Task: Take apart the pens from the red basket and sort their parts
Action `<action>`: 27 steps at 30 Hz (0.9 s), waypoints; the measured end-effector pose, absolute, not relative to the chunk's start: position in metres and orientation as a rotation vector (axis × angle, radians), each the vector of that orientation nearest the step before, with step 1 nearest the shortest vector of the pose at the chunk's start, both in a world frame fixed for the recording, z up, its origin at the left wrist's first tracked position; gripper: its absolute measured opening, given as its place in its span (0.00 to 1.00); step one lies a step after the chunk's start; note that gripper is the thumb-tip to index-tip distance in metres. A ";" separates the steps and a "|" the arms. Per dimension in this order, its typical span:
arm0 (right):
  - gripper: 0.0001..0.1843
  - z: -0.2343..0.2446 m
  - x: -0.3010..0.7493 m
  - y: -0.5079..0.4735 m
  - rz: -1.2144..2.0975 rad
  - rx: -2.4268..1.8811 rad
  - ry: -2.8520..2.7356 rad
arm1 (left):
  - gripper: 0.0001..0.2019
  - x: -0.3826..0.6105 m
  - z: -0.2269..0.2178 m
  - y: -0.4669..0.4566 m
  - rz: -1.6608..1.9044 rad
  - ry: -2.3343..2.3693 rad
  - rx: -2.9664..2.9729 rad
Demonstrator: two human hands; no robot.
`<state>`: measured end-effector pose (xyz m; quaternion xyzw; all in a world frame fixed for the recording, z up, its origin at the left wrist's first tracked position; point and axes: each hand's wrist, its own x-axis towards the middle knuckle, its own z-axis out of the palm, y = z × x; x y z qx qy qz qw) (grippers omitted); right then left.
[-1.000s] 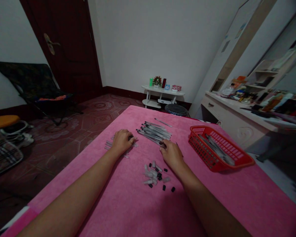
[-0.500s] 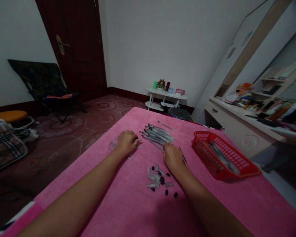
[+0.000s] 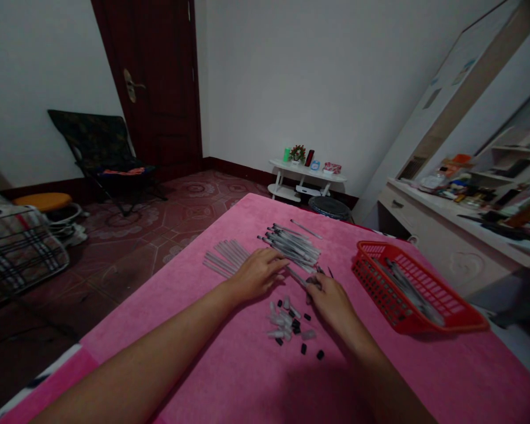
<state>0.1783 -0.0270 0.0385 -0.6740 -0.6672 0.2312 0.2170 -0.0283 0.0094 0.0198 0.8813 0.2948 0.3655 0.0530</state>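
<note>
Between my two hands is a slim grey pen [image 3: 297,275]. My right hand [image 3: 332,295] is closed around its near end. My left hand [image 3: 260,274] has its fingertips pinched at the other end. Beyond the hands lies a pile of dark-tipped pens [image 3: 289,242], pointing away to the left. Clear pen barrels [image 3: 224,257] are fanned out on the pink cloth left of my left hand. Nearer me, clear pen caps [image 3: 282,321] and small black plugs [image 3: 304,348] are scattered in a loose heap.
A red plastic basket [image 3: 380,303] with more pens inside stands to the right on the pink-covered table [image 3: 221,365]. Behind are a low white stand [image 3: 307,171] and a dark stool [image 3: 330,206]. A cluttered dresser [image 3: 446,229] is at the right; a folding chair [image 3: 103,144] is at the left.
My left hand has left the clear barrels and come right, to the pen in my right hand. The right hand has drawn the pen off the pile, toward me. The view has shifted slightly left.
</note>
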 end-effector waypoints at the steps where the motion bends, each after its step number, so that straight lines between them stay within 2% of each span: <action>1: 0.09 0.039 0.178 -0.028 0.861 -1.781 -1.738 | 0.16 -0.027 0.021 0.007 1.112 0.856 2.687; 3: 0.08 0.041 0.175 -0.031 1.265 -1.610 -1.483 | 0.16 -0.024 0.022 0.003 1.089 0.801 2.741; 5: 0.10 0.042 0.172 -0.036 1.516 -1.482 -1.278 | 0.15 -0.023 0.023 -0.001 1.059 0.794 2.823; 8: 0.16 0.044 0.170 -0.043 1.670 -1.381 -1.181 | 0.13 -0.024 0.026 -0.006 1.026 0.813 2.937; 13: 0.22 0.041 0.172 -0.046 1.759 -1.290 -1.393 | 0.11 -0.025 0.032 -0.014 0.851 0.776 3.071; 15: 0.20 0.040 0.171 -0.046 1.630 -1.311 -1.500 | 0.10 -0.024 0.031 -0.015 0.783 0.803 3.048; 17: 0.16 0.044 0.169 -0.047 1.354 -1.390 -1.647 | 0.09 -0.023 0.029 -0.014 0.740 0.860 2.997; 22: 0.02 0.060 0.182 -0.050 0.285 -1.850 -2.010 | 0.08 -0.041 0.031 -0.002 0.780 1.210 2.684; 24: 0.03 0.060 0.189 -0.049 0.144 -1.915 -2.030 | 0.12 -0.048 0.036 0.005 1.027 1.286 2.440; 27: 0.04 0.053 0.190 -0.046 0.254 -1.890 -2.053 | 0.15 -0.046 0.043 0.011 1.391 1.104 1.851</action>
